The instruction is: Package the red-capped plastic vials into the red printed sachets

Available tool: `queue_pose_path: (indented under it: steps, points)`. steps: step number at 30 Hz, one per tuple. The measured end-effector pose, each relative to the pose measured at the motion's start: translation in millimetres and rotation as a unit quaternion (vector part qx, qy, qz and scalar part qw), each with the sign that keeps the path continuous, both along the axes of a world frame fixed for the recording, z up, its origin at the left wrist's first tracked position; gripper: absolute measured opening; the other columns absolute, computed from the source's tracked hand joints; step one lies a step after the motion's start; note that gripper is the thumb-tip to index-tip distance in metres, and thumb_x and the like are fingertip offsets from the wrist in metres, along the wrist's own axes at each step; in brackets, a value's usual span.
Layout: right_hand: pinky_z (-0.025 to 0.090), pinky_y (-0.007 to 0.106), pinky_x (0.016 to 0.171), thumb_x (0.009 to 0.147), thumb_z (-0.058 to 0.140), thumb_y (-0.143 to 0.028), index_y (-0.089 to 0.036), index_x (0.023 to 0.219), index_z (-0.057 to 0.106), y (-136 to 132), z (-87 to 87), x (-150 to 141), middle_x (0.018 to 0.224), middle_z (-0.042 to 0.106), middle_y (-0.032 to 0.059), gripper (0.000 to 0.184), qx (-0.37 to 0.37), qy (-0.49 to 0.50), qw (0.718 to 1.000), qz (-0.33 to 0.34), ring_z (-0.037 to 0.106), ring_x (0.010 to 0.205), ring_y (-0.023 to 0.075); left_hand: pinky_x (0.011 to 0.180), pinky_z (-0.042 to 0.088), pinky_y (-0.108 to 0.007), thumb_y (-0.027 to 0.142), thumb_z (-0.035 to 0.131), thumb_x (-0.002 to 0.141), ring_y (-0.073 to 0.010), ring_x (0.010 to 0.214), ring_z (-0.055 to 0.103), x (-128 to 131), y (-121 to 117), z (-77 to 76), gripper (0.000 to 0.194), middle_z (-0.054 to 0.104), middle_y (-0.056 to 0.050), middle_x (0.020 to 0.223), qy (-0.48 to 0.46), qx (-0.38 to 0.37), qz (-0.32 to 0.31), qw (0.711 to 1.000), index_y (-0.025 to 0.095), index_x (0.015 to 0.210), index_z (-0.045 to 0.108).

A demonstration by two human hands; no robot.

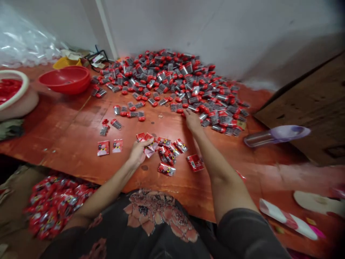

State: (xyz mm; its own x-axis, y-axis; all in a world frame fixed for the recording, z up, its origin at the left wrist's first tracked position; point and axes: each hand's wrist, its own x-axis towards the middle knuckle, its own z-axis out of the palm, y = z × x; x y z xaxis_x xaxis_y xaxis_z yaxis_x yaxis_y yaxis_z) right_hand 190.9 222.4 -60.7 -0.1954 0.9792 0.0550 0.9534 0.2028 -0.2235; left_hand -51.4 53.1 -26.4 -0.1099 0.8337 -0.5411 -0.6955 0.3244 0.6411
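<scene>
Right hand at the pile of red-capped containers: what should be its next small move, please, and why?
Probably the right hand should close on one red-capped container at the near edge of the pile. It is right at that edge, where a container lies within easy grasp, though a firm grip cannot be made out. The left hand is occupied holding red packets.
</scene>
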Motion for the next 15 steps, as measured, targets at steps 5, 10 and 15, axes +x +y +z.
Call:
queue_pose_path:
  steps: [5, 10, 15]
  points:
    - [0.035, 0.045, 0.092, 0.094, 0.034, -0.016, -0.007, 0.117, 0.062, -16, -15.8, -3, 0.119, 0.06, 0.0247, 0.038, -0.017, -0.023, 0.998, 0.049, 0.048, 0.113, 0.0343, 0.057, 0.056, -0.022, 0.005, 0.076, 0.07, -0.0121, 0.054, 0.066, -8, 2, 1.8, 0.014, 0.068, -0.001, 0.063, -0.031, -0.038, 0.02, 0.999, 0.013, 0.074, 0.065]
    - [0.042, 0.041, 0.084, 0.095, 0.039, -0.023, -0.009, 0.115, 0.062, -63, -5.4, -16, 0.11, 0.065, 0.0204, 0.033, -0.025, 0.013, 0.998, 0.053, 0.057, 0.099, 0.0301, 0.057, 0.055, -0.02, 0.004, 0.062, 0.083, -0.0105, 0.054, 0.065, -7, 5, 6.7, 0.013, 0.067, -0.002, 0.063, -0.116, -0.096, 0.006, 0.989, 0.013, 0.073, 0.062]
    - [0.05, 0.036, 0.078, 0.096, 0.045, -0.039, -0.02, 0.123, 0.059, -153, 31.2, -55, 0.105, 0.069, 0.0088, 0.035, -0.036, 0.37, 0.927, 0.046, 0.063, 0.089, 0.0218, 0.061, 0.055, -0.021, 0.006, 0.06, 0.085, -0.0104, 0.055, 0.065, -5, 1, 8.6, 0.011, 0.067, -0.002, 0.063, -0.148, -0.104, -0.001, 0.984, 0.013, 0.076, 0.062]
